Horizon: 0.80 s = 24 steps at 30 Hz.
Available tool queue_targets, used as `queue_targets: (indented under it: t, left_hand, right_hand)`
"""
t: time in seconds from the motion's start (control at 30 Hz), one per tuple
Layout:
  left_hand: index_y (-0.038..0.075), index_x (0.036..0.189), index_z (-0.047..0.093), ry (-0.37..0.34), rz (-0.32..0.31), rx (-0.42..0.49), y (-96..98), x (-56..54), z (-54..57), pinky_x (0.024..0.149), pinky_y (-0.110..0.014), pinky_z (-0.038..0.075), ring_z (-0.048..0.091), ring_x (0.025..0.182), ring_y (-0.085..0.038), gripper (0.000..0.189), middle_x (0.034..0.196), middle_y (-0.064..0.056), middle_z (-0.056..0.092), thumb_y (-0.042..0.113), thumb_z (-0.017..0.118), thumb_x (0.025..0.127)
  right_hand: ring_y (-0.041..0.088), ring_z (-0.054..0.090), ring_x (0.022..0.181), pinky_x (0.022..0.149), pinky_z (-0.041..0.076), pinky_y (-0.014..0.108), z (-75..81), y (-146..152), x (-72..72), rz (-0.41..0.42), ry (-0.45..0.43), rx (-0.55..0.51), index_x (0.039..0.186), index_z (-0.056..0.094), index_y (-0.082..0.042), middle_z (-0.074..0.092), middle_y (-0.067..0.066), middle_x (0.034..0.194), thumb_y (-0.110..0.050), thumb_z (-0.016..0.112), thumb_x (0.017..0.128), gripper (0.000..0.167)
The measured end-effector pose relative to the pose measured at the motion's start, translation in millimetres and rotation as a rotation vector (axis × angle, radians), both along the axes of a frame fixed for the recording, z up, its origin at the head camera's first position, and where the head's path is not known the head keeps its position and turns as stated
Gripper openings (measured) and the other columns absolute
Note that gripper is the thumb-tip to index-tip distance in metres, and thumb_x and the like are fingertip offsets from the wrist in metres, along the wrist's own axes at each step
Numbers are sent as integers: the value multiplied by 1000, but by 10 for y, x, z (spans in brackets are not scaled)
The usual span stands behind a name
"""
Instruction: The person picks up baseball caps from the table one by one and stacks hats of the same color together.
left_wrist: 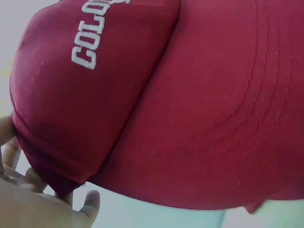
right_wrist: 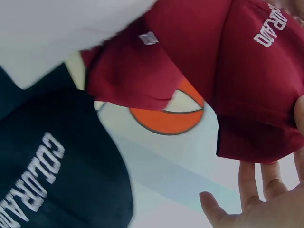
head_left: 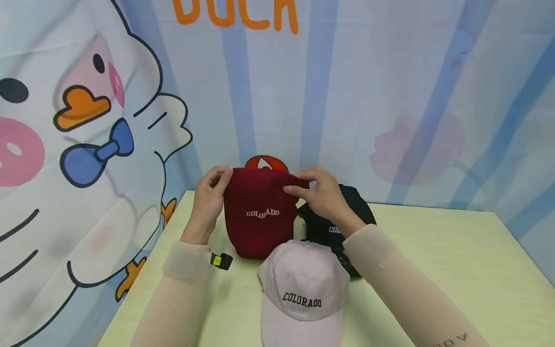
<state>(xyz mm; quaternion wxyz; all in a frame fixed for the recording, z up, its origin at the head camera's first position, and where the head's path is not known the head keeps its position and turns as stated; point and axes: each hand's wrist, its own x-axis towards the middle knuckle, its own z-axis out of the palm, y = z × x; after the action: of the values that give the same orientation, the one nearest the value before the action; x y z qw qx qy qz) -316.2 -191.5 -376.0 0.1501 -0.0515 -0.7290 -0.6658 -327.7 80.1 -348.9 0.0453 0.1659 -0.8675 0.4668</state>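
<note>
A dark red baseball cap (head_left: 258, 231), with white COLORADO lettering on its front, is between the two hands. The left hand (head_left: 210, 195) pinches its upper left edge between thumb and fingers. On the other side, the right hand (head_left: 323, 193) grips the upper right edge, thumb toward the camera. Beyond the red cap's crown, the right wrist view shows a further red piece of cloth (right_wrist: 128, 76) with a small white tag; whether it is part of the same cap I cannot tell. Nearest the camera lies a pale pink COLORADO cap (head_left: 303, 274). Partly under the right forearm is a black COLORADO cap (head_left: 357, 207).
A pale yellow-green table (head_left: 438, 260) carries the caps. A small black item with a yellow patch (head_left: 222, 261) shows beside the left cuff. Behind the table hangs a printed cloth (head_left: 277, 96) with a large cartoon duck on its left.
</note>
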Motion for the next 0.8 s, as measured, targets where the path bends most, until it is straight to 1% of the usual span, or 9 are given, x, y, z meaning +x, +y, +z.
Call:
queue_targets:
  t: [0.1, 0.2, 0.33, 0.4, 0.53, 0.6, 0.67, 0.73, 0.8]
  left_hand:
    - [18, 108, 69, -57, -3, -6, -49, -74, -133, 86, -31, 45, 57, 93, -14, 28, 93, 6, 62, 43, 59, 104]
    - [19, 108, 69, -117, -2, -4, -67, -146, -260, 81, -30, 46, 56, 89, -13, 28, 92, 5, 60, 45, 60, 104]
    - [18, 113, 71, -192, 33, 4, -49, -237, -402, 77, -28, 47, 56, 85, -13, 31, 93, 4, 59, 46, 60, 103]
    - [17, 117, 71, -221, 52, 4, -32, -276, -471, 80, -28, 48, 57, 87, -13, 34, 96, 4, 60, 46, 60, 103]
    - [14, 122, 70, -260, 80, -12, 10, -336, -587, 85, -30, 48, 58, 92, -15, 37, 104, 3, 62, 45, 59, 105]
    - [14, 126, 69, -280, 75, -20, 27, -356, -624, 87, -32, 48, 58, 97, -17, 38, 112, -1, 63, 44, 57, 106]
    - [15, 133, 65, -302, 58, -37, 39, -364, -648, 94, -35, 49, 59, 106, -20, 40, 123, -5, 63, 43, 54, 107]
    - [17, 142, 59, -325, 32, -62, 43, -359, -665, 105, -41, 48, 57, 122, -25, 43, 139, -8, 59, 43, 50, 109]
    - [20, 152, 51, -343, 4, -94, 44, -335, -682, 117, -46, 41, 48, 141, -29, 48, 154, -9, 50, 43, 47, 110]
  right_hand:
    - [24, 57, 113, 97, 49, 48, -89, -18, -52, -3, -34, 57, 114, 79, -18, 65, 5, 118, -36, 80, 92, 29]
    - [25, 59, 112, 97, 50, 48, -154, -31, -98, -2, -83, 97, 116, 78, -19, 67, 5, 118, -38, 77, 94, 29]
    - [26, 64, 109, 97, 53, 48, -235, -38, -160, 3, -127, 140, 122, 73, -17, 72, 7, 116, -37, 72, 98, 32]
    - [28, 65, 110, 97, 53, 49, -278, -38, -178, 8, -141, 169, 127, 70, -16, 73, 9, 118, -35, 68, 100, 33]
    - [32, 63, 118, 104, 49, 54, -350, -35, -192, 5, -156, 222, 135, 64, -14, 69, 13, 128, -30, 64, 103, 36]
    - [33, 62, 121, 106, 47, 57, -376, -32, -193, 3, -161, 237, 138, 62, -12, 67, 15, 131, -28, 63, 104, 38]
    - [34, 61, 123, 107, 47, 57, -398, -33, -202, 9, -169, 249, 142, 59, -11, 66, 16, 135, -26, 62, 104, 41]
    - [36, 59, 128, 110, 47, 57, -419, -33, -209, 27, -172, 262, 147, 55, -10, 62, 17, 142, -24, 61, 104, 45]
    - [38, 55, 135, 112, 46, 57, -441, -32, -213, 57, -172, 275, 153, 49, -8, 56, 19, 149, -20, 60, 104, 51]
